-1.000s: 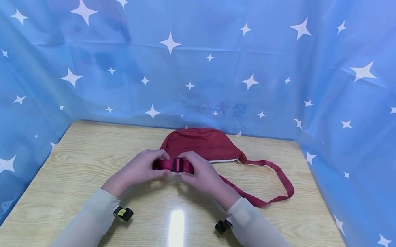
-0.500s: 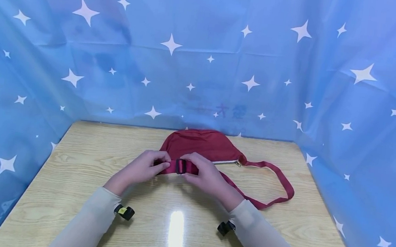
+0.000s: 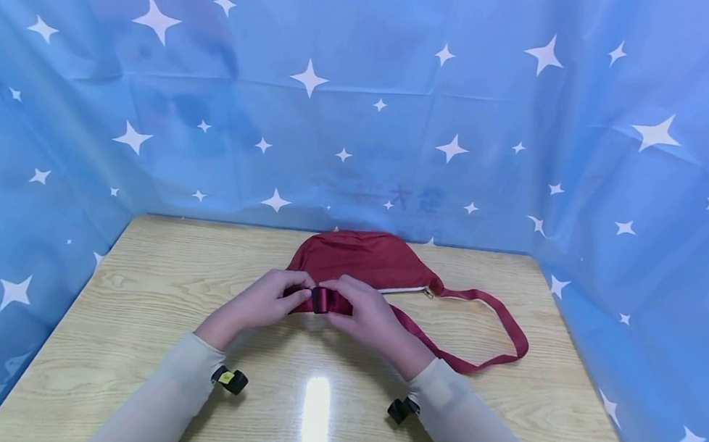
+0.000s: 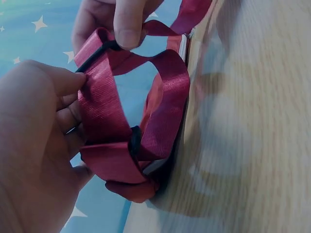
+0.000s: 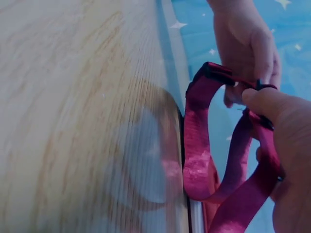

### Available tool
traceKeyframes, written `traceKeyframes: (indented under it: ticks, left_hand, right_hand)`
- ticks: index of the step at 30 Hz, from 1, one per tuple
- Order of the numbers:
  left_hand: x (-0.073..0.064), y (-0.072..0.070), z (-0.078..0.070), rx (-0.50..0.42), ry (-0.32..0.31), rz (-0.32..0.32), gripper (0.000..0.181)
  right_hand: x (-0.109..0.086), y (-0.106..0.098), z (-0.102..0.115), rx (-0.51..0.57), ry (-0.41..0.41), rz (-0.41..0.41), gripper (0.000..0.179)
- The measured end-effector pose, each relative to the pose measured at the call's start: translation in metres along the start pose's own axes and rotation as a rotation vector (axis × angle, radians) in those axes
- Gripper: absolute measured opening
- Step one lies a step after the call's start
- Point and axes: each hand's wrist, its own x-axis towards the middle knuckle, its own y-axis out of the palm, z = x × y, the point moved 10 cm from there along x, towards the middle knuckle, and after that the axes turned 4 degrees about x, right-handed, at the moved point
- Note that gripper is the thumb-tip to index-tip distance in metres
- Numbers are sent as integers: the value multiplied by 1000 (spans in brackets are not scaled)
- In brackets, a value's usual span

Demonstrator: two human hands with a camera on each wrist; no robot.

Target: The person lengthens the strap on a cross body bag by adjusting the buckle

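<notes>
A dark red waist bag (image 3: 357, 258) with a pale zip lies at the back of the table, its strap (image 3: 499, 307) looping off to the right. In front of it, my left hand (image 3: 263, 302) pinches the webbing just left of a black strap slider (image 3: 320, 300). My right hand (image 3: 372, 318) holds the webbing on the slider's other side, thumb below and fingers above. In the left wrist view, the strap (image 4: 102, 102) hangs in a loop between both hands, and a second black fitting (image 4: 135, 138) sits lower on it. My fingertips partly cover the slider.
The wood-grain table (image 3: 156, 286) spreads around the bag, with a bright light reflection in front of the hands. A blue curtain with white stars (image 3: 243, 106) closes off the back and both sides. Black wrist cameras (image 3: 230, 380) sit on the cuffs.
My left hand has shifted right along the strap, its fingertips now against the slider. The slider has turned slightly in my grip. The right hand and the bag have hardly moved.
</notes>
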Motion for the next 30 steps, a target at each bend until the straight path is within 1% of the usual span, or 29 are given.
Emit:
traceKeyframes:
  ticks: [7,10,13,18,24,30]
  left_hand:
    - [-12,-3,14,47,-50,15,9]
    - [-14,-6,17,71,-54,12,6]
    - [-15,-7,18,83,-42,10,4]
    - [-13,-8,17,83,-13,3,9]
    - [-8,-6,8,52,9,7,15]
    - [0,1,-1,54,34,24,15]
  right_hand:
    - [-4,-7,-2,-26,21,-13,48]
    - [-5,-10,-3,-25,17,-20,49]
    - [-7,-11,-4,-30,14,-20,49]
    - [-8,-10,-6,-34,24,-18,49]
    - [-7,-9,-7,-14,52,-18,51]
    - [-4,-2,-8,-27,66,1,52]
